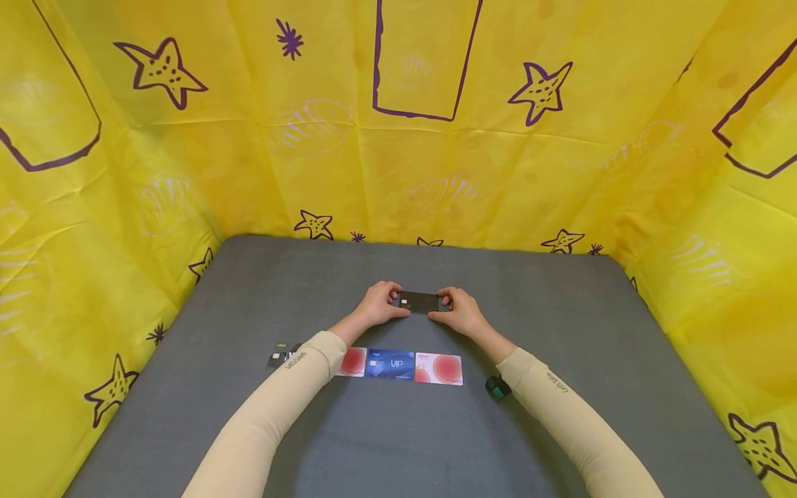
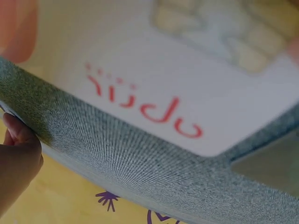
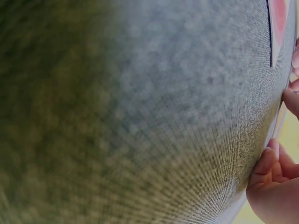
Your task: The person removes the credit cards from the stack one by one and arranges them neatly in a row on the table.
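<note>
A black card (image 1: 420, 303) with "VIP" lettering and a small chip spans the space between my two hands, close over the table. At its left end my left hand (image 1: 378, 304) grips it, thumb on the near edge and fingers curled at the far edge. My right hand (image 1: 462, 309) grips the right end the same way. In the right wrist view the right hand (image 3: 275, 186) shows at the lower right, with the left hand's fingers (image 3: 292, 100) above it. The left hand (image 2: 21, 154) appears at the left edge of the left wrist view.
Nearer me, a row of cards lies on the grey table (image 1: 398, 436): dark cards (image 1: 283, 354) partly under my left sleeve, a red-circle card (image 1: 353, 362), a blue VIP card (image 1: 390, 364), another red-circle card (image 1: 438, 369). A small black-and-green object (image 1: 497, 388) shows by my right sleeve. Yellow cloth (image 1: 398, 173) surrounds the table.
</note>
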Demonstrator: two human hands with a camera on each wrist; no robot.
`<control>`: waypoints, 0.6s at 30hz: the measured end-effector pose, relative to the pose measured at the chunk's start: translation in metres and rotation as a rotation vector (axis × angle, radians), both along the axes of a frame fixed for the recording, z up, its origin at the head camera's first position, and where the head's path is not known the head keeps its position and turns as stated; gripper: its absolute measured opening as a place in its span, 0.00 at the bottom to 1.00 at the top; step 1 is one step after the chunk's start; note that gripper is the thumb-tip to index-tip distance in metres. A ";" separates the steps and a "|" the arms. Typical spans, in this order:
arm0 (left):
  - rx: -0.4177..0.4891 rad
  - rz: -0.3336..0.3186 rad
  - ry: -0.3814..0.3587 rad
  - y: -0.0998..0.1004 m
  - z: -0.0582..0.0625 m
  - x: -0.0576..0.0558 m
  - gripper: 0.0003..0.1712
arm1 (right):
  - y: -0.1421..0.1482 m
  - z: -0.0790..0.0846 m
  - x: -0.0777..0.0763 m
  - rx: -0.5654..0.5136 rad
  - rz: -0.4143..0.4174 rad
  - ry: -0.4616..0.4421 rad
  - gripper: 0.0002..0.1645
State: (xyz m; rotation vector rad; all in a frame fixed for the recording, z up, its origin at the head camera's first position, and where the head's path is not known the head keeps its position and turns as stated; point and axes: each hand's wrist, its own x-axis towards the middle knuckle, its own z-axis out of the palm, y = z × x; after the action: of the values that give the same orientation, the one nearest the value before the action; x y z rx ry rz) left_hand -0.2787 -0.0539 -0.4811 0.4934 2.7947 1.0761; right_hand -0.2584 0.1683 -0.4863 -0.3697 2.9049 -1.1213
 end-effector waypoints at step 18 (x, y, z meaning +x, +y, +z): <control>0.023 0.009 -0.010 0.000 0.001 0.001 0.29 | 0.000 -0.003 -0.001 -0.035 -0.012 -0.018 0.31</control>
State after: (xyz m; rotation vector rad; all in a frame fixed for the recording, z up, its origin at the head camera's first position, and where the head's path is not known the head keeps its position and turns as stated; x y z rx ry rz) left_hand -0.2782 -0.0536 -0.4805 0.4778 2.7815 1.1110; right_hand -0.2598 0.1686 -0.4892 -0.3415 2.8794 -1.1719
